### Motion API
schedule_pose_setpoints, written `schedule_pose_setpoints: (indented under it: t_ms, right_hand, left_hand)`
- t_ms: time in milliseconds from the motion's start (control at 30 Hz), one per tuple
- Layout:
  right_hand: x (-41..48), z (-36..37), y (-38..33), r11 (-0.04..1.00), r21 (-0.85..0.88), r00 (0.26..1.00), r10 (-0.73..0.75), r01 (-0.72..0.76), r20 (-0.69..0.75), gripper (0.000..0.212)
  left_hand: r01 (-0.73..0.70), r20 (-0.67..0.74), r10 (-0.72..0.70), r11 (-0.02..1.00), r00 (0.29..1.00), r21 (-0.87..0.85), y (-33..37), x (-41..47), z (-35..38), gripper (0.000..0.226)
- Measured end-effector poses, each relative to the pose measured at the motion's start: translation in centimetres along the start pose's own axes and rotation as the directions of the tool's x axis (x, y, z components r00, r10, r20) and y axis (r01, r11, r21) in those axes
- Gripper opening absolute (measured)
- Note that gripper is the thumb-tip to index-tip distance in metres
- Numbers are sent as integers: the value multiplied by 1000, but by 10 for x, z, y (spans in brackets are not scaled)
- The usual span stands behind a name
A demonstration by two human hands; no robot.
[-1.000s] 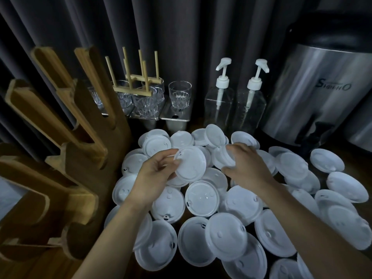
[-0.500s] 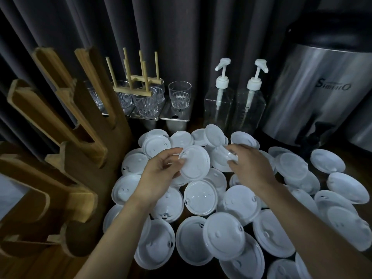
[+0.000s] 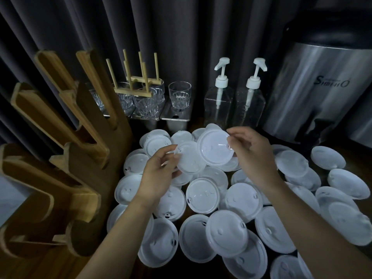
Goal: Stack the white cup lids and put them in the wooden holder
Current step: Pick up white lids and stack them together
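Note:
Several white cup lids (image 3: 203, 200) lie scattered and overlapping on the dark table. My left hand (image 3: 159, 174) pinches one white lid (image 3: 189, 160) by its left edge, lifted above the pile. My right hand (image 3: 251, 156) pinches a second lid (image 3: 213, 148) by its right edge, tilted with its hollow side toward me and overlapping the first lid's upper right. The wooden holder (image 3: 60, 158) with slanted slots stands at the left, its slots holding nothing that I can see.
Behind the pile stand two clear pump bottles (image 3: 219, 101), several drinking glasses (image 3: 179, 97) on steel containers with a small wooden rack (image 3: 136, 81), and a large steel dispenser (image 3: 318, 101) at the back right. Dark curtains close the back.
My right hand has picked a lid out of the pile and raised it toward the lid in my left hand. My left hand has lifted its lid slightly up and right.

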State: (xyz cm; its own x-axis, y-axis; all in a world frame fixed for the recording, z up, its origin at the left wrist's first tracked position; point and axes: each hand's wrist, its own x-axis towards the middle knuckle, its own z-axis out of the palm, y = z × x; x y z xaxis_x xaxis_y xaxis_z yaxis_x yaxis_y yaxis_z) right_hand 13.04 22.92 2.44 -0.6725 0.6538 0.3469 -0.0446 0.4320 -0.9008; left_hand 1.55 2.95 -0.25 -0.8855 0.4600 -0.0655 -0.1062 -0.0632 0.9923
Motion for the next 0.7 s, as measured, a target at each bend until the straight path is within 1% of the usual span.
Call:
schedule_pose_setpoints:
  t_ms: [67, 133, 300, 400, 467, 567, 633, 700]
  right_hand:
    - [-1, 3, 3, 1000, -11, 1000, 17, -17, 10, 16]
    - [-3, 8, 5, 999, -40, 999, 4, -3, 35, 17]
    - [-11, 22, 4, 998, -66, 988, 31, -22, 149, 14]
    - [-12, 27, 2, 994, -105, 987, 14, 3, 158, 18]
    - [-12, 28, 4, 990, -131, 988, -36, 56, 147, 20]
    - [-13, 33, 8, 956, -214, 975, -174, 201, 137, 19]
    - [-15, 36, 9, 952, -188, 967, -219, 241, 133, 20]
    - [-17, 36, 9, 944, -176, 957, -261, 280, 124, 25]
  left_hand:
    - [1, -6, -1, 1000, 1000, 0, 0, -1, 0, 22]
    - [-4, 14, 4, 1000, 1000, 6, 0, -3, 0, 24]
    - [-42, 57, 40, 998, 998, 41, 0, -10, 6, 24]
    - [-53, 70, 51, 998, 996, 29, 1, -13, 9, 22]
    - [-57, 88, 55, 998, 995, 23, 1, -15, 11, 25]
    - [-48, 168, 45, 999, 985, 11, -1, -19, 15, 29]
    - [-60, 222, 52, 998, 974, 28, -6, -19, 16, 38]
    - [-65, 237, 56, 997, 970, 29, -11, -17, 15, 46]
